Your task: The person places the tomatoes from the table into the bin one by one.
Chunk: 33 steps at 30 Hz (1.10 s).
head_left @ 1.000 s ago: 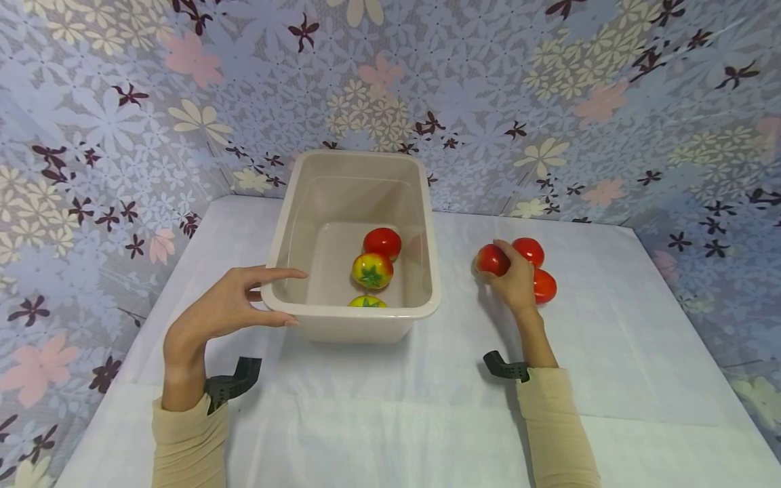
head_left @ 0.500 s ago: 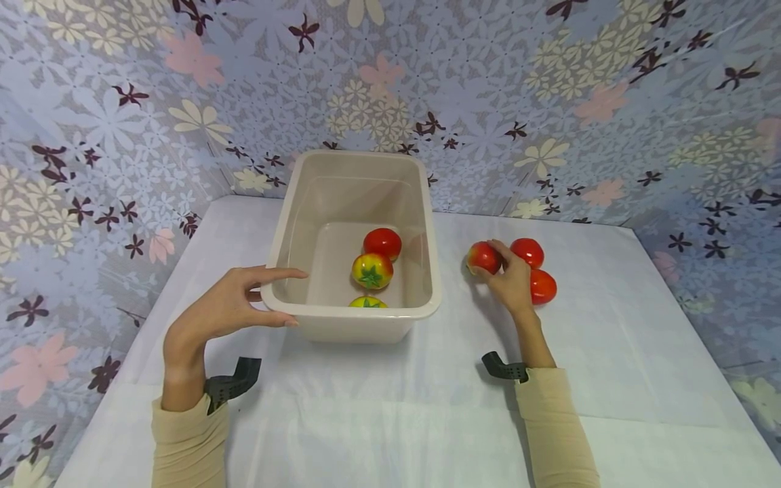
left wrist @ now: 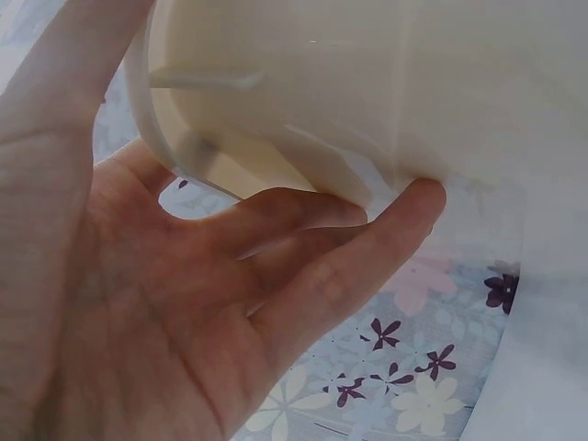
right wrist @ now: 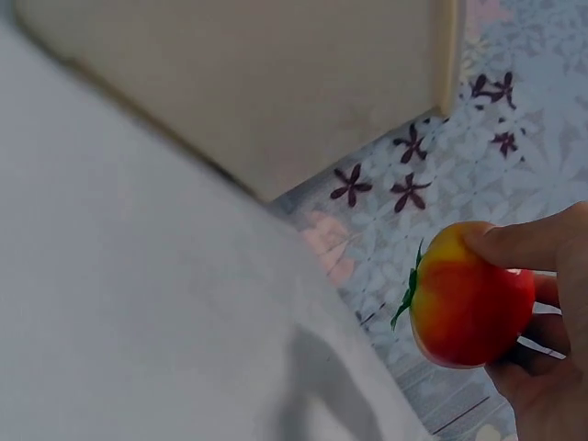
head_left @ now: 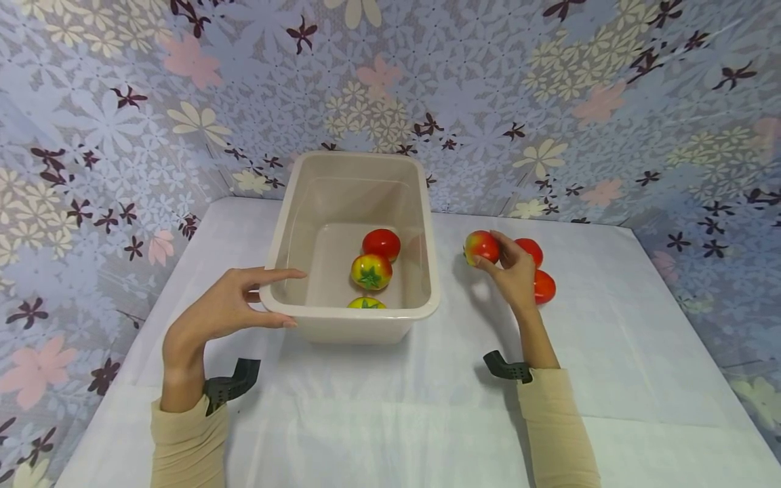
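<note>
My right hand [head_left: 516, 276] pinches a red and yellow tomato [head_left: 480, 247] between thumb and fingers, above the table right of the bin. The green leaves of this tomato [right wrist: 464, 308] point away from the palm in the right wrist view. Behind that hand, two red tomatoes [head_left: 545, 287] lie on the cloth, partly hidden by it. With my left hand [head_left: 228, 303] I hold the front left corner of a beige plastic bin [head_left: 356, 329]; one finger reaches over its rim, and other fingers lie along its outer side [left wrist: 303, 83]. Inside are a red tomato [head_left: 382, 242] and two yellowish ones [head_left: 371, 272].
A white cloth [head_left: 451, 400] covers the table. Flower-patterned fabric [head_left: 476, 102] rises behind it and at both sides. Each wrist wears a black mount [head_left: 234, 385]. The bin's near wall partly hides the front tomato inside.
My right hand has lifted the tomato off the cloth and carried it slightly left, away from the two red tomatoes. My left hand stays at the bin's corner.
</note>
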Available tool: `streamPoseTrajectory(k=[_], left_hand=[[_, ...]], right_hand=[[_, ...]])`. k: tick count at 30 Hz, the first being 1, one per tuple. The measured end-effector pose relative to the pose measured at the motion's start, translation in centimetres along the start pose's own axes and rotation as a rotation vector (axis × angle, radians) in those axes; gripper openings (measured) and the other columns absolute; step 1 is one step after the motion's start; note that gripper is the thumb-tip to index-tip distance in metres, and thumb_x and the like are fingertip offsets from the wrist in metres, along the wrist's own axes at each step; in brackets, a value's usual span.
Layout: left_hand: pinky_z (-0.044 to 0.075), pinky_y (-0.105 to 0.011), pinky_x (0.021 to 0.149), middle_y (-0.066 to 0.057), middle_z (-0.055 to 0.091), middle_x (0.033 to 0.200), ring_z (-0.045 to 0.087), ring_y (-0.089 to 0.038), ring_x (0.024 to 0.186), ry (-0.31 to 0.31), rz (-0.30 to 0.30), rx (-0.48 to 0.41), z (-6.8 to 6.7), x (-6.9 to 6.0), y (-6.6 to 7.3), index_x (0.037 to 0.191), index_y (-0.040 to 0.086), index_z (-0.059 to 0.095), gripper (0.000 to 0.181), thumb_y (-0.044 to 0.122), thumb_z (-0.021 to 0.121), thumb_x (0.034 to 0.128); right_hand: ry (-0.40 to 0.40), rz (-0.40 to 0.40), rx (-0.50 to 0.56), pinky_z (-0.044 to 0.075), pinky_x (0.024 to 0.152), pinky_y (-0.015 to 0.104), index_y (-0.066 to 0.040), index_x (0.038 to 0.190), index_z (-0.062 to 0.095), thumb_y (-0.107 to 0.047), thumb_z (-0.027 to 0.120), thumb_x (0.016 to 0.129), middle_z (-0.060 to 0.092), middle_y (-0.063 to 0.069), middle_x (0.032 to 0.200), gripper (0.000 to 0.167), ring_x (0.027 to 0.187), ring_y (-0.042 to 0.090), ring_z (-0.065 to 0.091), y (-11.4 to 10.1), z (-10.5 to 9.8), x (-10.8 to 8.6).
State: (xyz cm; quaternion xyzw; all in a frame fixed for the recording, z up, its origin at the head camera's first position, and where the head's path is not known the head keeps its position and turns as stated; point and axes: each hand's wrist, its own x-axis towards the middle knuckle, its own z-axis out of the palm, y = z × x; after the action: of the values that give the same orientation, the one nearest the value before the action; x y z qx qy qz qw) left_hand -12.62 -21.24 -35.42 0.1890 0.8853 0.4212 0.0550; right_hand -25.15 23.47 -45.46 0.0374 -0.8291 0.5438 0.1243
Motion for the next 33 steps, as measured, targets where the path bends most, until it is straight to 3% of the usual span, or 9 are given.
streamPoseTrajectory(k=[6, 16, 24, 29, 33], left_hand=[[0.049, -0.023, 0.087, -0.007, 0.058, 0.137, 0.052, -0.019, 0.121, 0.001, -0.002, 0.004, 0.0, -0.1, -0.2, 0.133, 0.021, 0.063, 0.063, 0.028, 0.086, 0.0746], [0.049, -0.026, 0.088, -0.006, 0.058, 0.138, 0.052, -0.019, 0.12, -0.012, -0.017, -0.004, 0.0, 0.0, -0.3, 0.134, 0.021, 0.062, 0.065, 0.028, 0.086, 0.0743], [0.048, -0.024, 0.077, -0.008, 0.058, 0.137, 0.055, -0.018, 0.105, -0.009, -0.012, 0.008, 0.1, 0.0, -0.4, 0.134, 0.021, 0.062, 0.065, 0.029, 0.086, 0.0738], [0.049, -0.042, 0.093, -0.007, 0.057, 0.139, 0.054, -0.022, 0.12, -0.009, -0.003, 0.015, 0.0, 0.0, -0.6, 0.134, 0.02, 0.061, 0.065, 0.029, 0.086, 0.0743], [0.042, -0.058, 0.101, -0.008, 0.056, 0.14, 0.048, -0.028, 0.131, -0.008, 0.004, -0.007, 0.0, 0.0, -0.8, 0.134, 0.02, 0.062, 0.065, 0.027, 0.086, 0.0744]], right_hand=[[0.028, -0.005, 0.118, 0.035, 0.112, 0.037, -0.006, 0.139, 0.054, -0.003, 0.075, 0.083, 0.053, 0.012, 0.143, 0.06, 0.137, 0.026, 0.045, -1.1, -0.1, 0.0], [0.043, -0.03, 0.167, 0.037, 0.111, 0.035, -0.003, 0.138, 0.054, -0.003, 0.076, 0.083, 0.054, 0.013, 0.142, 0.059, 0.136, 0.025, 0.046, -1.9, 0.0, -0.2], [0.05, -0.117, 0.239, 0.039, 0.109, 0.033, -0.004, 0.136, 0.057, 0.0, 0.075, 0.083, 0.054, 0.016, 0.14, 0.056, 0.135, 0.023, 0.047, -3.7, 0.1, -0.6], [0.058, -0.178, 0.315, 0.041, 0.108, 0.031, 0.004, 0.134, 0.056, 0.006, 0.075, 0.08, 0.056, 0.019, 0.138, 0.057, 0.132, 0.024, 0.05, -4.8, 0.3, -0.8], [0.05, -0.195, 0.336, 0.043, 0.105, 0.026, 0.002, 0.133, 0.057, 0.004, 0.075, 0.081, 0.058, 0.014, 0.137, 0.055, 0.131, 0.023, 0.051, -5.7, 0.1, -1.2]])
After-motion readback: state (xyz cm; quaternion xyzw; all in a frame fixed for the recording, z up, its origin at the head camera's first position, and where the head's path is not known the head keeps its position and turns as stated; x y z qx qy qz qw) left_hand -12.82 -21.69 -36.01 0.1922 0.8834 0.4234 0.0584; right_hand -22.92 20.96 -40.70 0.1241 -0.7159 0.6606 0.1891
